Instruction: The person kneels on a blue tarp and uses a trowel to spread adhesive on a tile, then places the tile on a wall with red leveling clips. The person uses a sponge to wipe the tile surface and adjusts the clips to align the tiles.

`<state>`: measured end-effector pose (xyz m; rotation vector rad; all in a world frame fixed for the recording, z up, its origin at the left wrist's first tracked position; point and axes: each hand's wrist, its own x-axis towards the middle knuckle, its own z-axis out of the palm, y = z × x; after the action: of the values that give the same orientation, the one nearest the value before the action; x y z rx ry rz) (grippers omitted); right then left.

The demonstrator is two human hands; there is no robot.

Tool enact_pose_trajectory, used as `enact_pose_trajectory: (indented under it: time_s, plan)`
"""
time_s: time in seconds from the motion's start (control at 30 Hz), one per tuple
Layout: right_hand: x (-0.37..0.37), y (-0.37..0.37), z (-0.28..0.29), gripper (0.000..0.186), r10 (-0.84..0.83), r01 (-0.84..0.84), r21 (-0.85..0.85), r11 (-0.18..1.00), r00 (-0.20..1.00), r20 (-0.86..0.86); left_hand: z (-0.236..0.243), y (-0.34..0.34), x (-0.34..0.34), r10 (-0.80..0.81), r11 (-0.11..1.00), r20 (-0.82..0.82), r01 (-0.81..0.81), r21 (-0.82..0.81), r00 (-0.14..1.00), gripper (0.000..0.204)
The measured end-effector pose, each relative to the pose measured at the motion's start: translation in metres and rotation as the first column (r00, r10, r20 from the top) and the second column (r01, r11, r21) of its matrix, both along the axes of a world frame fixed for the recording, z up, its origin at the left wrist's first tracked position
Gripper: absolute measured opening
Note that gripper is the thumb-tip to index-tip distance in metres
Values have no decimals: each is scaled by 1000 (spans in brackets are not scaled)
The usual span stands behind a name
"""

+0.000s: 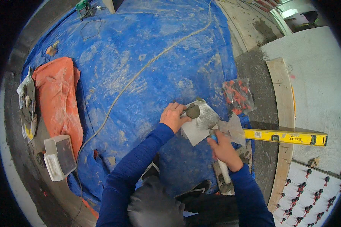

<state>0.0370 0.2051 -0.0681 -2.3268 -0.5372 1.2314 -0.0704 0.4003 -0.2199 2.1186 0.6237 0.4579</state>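
My right hand (223, 149) is wrapped round the blue handle (213, 135) of a tool; its working end cannot be told apart from the grey surface beside it. Fingers and thumb of my left hand (173, 116) close about a dark, round-ended thing caked in grey mortar (193, 111), whose kind I cannot make out. Under and between both hands lies a white tile (193, 134), tilted on the blue tarp. A grey, mortar-smeared patch (207, 116) covers its right part. Crumpled clear plastic (235, 130) lies just beyond my right hand.
A yellow spirit level (284, 136) crosses a wooden board (282, 98) at right. Red tile clips fill a bag (238, 94); others stand on laid tile (310, 189). A cable (140, 72) crosses the blue tarp (121, 45). Left are an orange sheet (58, 98) and clear container (60, 157).
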Motion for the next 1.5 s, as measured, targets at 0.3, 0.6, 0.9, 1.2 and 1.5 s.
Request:
enact_pose_trajectory:
  time_s: [0.3,0.6,0.9,1.2,1.5]
  plan:
    - [-35,22,-8,42,-152,294,145,945,784,-602,57,33,-37,21,999,-81,-25,-46,996,42]
    - [-35,-43,42,55,-218,664,260,702,547,-808,135,55,-67,227,960,266,-168,-225,937,24]
    - [-25,-160,89,55,-322,674,441,592,700,-637,-23,63,45,-530,845,-6,528,-85,848,43]
    - [-30,-166,87,50,-498,755,375,537,643,-582,-39,68,64,-657,746,-12,647,-159,754,50]
    - [-25,-154,84,54,-497,731,361,580,668,-554,-20,81,41,-669,740,-30,661,-120,743,39]
